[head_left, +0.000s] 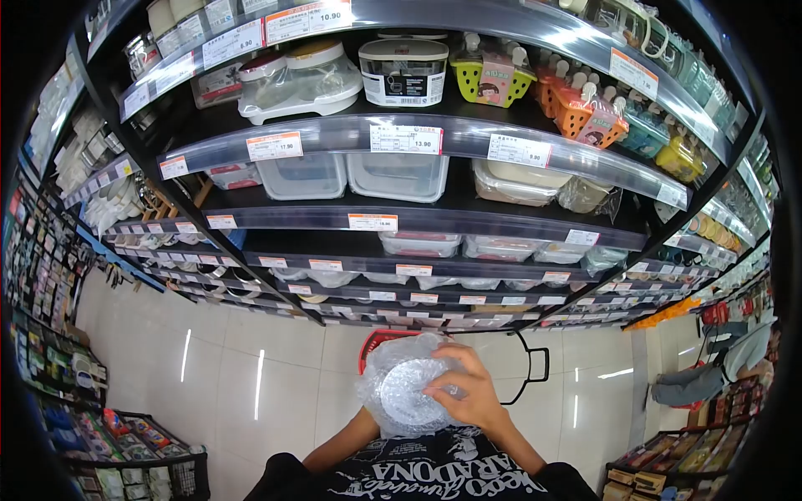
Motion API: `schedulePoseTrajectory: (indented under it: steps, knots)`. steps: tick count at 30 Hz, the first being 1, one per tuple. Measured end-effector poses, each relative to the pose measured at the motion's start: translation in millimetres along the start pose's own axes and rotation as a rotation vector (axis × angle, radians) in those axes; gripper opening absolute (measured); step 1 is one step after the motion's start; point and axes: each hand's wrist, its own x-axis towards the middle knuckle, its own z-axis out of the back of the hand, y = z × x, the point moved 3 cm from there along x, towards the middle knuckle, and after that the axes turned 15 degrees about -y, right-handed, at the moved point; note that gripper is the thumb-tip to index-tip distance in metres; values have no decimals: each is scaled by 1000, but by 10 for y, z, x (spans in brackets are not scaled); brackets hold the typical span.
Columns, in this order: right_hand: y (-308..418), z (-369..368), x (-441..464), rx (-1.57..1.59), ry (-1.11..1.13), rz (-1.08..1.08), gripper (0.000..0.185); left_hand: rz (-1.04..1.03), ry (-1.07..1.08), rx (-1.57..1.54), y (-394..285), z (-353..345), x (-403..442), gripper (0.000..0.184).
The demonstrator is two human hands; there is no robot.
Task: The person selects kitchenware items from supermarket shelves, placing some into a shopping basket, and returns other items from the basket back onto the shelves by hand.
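Observation:
A round white item in clear bubble wrap [407,392] is in front of my chest; the wrap blurs what it is. From the lower left my left hand [364,424] reaches in behind the bundle and supports it, its fingers hidden by the wrap. My right hand [468,388] is bent over the right side of the bundle, thumb and fingers pinching the bubble wrap near the top. Partly covered by the bundle, a red shopping basket [368,344] is on the floor beyond it.
A black handle [543,365] sticks out right of the basket. Shelves ahead carry clear plastic containers [397,177], a lidded box [403,73], and green [491,81] and orange [585,113] baskets with price tags. Pale tiled floor [284,359] lies below. Another person [710,376] is at right.

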Motion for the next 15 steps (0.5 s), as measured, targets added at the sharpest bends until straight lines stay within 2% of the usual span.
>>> schedulePoseTrajectory:
  steps: [9, 15]
  knots:
    - [-137, 34, -12, -68, 79, -82, 13, 66, -9, -92, 45, 76, 38, 38]
    - [-139, -15, -38, -141, 63, -170, 43, 126, -26, -154, 105, 124, 49, 38]
